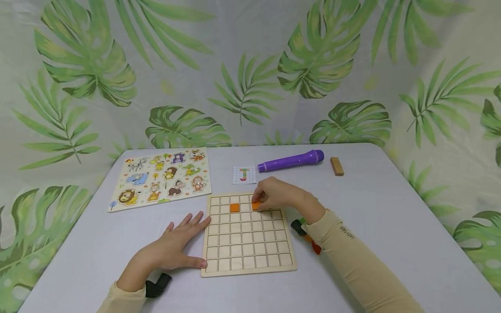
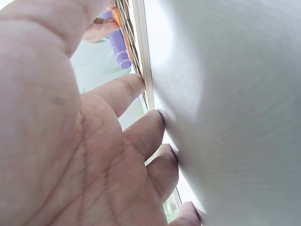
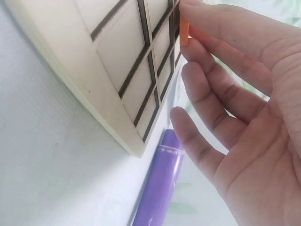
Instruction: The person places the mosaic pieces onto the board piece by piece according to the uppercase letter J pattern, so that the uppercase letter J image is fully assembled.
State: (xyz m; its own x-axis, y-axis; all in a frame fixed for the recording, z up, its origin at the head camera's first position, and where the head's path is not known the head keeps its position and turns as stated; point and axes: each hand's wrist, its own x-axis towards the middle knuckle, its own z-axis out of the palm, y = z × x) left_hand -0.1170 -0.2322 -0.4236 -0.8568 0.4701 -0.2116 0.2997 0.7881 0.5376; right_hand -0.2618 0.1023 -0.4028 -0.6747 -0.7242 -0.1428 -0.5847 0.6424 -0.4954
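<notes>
A wooden grid board (image 1: 248, 263) with square recesses lies on the table. My left hand (image 1: 174, 248) rests spread at its left side, with the thumb and fingertips (image 2: 134, 84) touching the board's edge. Near the top of the grid, my right hand (image 1: 278, 194) pinches an orange square tile (image 3: 184, 31) between thumb and fingers. That tile is right at the grid surface in the head view; whether it sits in a recess I cannot tell. Another orange tile (image 1: 235, 208) lies in a recess to its left, in the second row.
Behind the board lie a small pattern card (image 1: 244, 174), a purple toy microphone (image 1: 291, 162) and a small wooden block (image 1: 336, 166). An animal puzzle board (image 1: 160, 179) is at the back left. Coloured pieces (image 1: 316, 248) lie partly hidden beneath my right forearm.
</notes>
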